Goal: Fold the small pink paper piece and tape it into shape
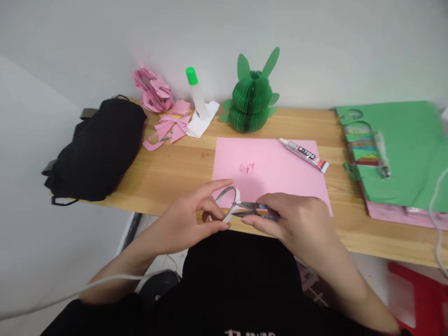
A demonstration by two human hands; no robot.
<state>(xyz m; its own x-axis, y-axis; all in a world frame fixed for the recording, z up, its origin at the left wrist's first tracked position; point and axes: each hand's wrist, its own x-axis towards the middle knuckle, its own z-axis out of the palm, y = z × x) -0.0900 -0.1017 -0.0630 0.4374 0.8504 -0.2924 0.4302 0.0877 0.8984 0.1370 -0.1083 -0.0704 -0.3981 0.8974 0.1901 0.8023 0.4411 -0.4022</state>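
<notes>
My left hand (191, 215) pinches a thin roll of white tape (227, 191) by its lower rim, the forefinger stretched out behind it. In my right hand (297, 217) are small scissors (252, 212), pointing left, their blades a little apart at the tape's right side. Whether the blades touch the tape I cannot tell. Both hands are over the front edge of a pink paper sheet (269, 161). On that sheet lie a crumpled pink scrap (247, 168) and a glue tube (307, 156) marked B-7000.
A green paper rabbit (251, 100) stands near the wall. Left of it are a glue stick (196, 91), pink paper scraps (171, 126) and a black bag (101, 149). Green sheets (409, 154) with a pen-like cutter (381, 154) lie right, beside a white cable (436, 205).
</notes>
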